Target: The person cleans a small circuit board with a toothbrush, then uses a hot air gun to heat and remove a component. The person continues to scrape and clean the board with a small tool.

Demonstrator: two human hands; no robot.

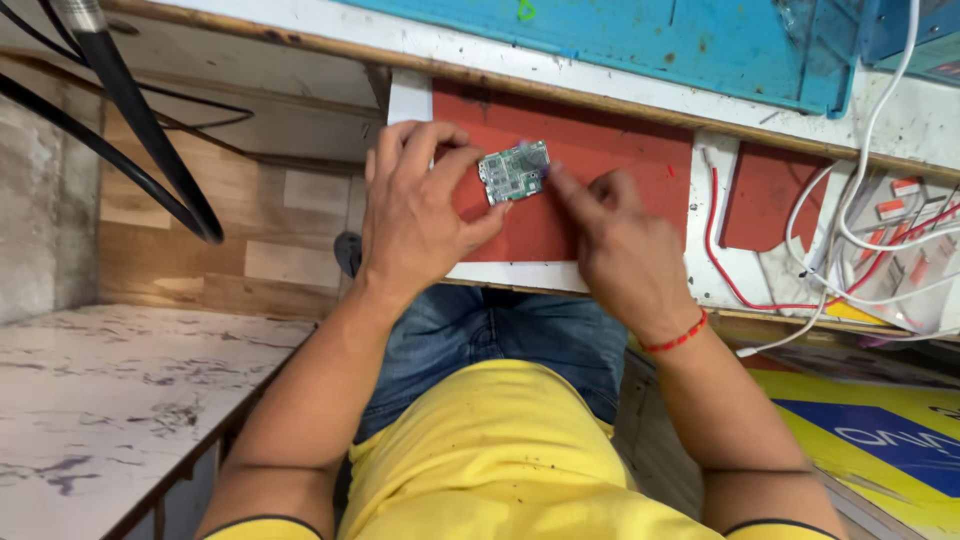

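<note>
Hands (420, 215) on circuit board (514, 171) (red mat (610, 160))

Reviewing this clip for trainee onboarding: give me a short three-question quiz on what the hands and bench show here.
1. True or false: the circuit board lies on a red mat.
2. Which hand grips the board's left edge? A) left hand B) right hand
3. Fill in: the right wrist wears a red ____.

Key: 1 true. 2 A; the right hand's fingers only touch the board's right edge. 3 thread band.
</note>
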